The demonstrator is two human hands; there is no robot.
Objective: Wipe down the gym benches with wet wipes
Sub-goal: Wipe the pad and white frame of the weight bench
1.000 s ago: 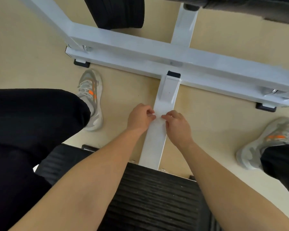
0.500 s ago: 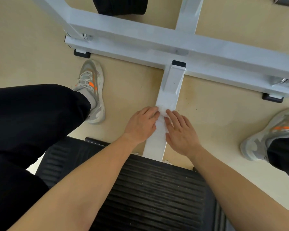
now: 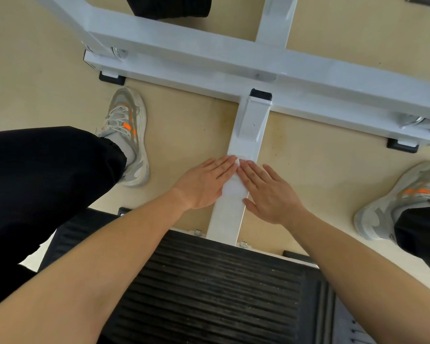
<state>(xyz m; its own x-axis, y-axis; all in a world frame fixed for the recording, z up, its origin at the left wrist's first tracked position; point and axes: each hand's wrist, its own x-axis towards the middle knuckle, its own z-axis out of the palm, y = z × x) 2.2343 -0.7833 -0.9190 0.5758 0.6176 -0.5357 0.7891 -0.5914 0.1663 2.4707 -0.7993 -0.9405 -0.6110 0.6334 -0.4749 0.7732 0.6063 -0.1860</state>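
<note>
Wet wipe (image 3: pixel 233 186): lies on top of the white frame beam (image 3: pixel 227 219) at centre frame, between and partly under both hands. White on white, so its edges are hard to trace.

Change noted: a second ago both hands had curled fingers working the wipe at its upper edge. The fingers have since straightened and now lie flat. Judgement: the wipe has been spread out on the beam, and the step in hand is passing from unfolding to pressing and wiping along the frame.

Left hand (image 3: pixel 204 182): fingers straight and close together, tips on the wipe, gripping nothing.

Right hand (image 3: pixel 271 192): fingers straight and slightly fanned, thumb out, pressing the wipe's right side, nothing pinched.

Surroundings: the beam runs from the ribbed black pad (image 3: pixel 221 281) at lower centre up to the white cross-member (image 3: pixel 233 63) across the upper frame. A grey shoe (image 3: pixel 128 135) stands on the floor (image 3: pixel 47 70) at left, another at the right edge.
</note>
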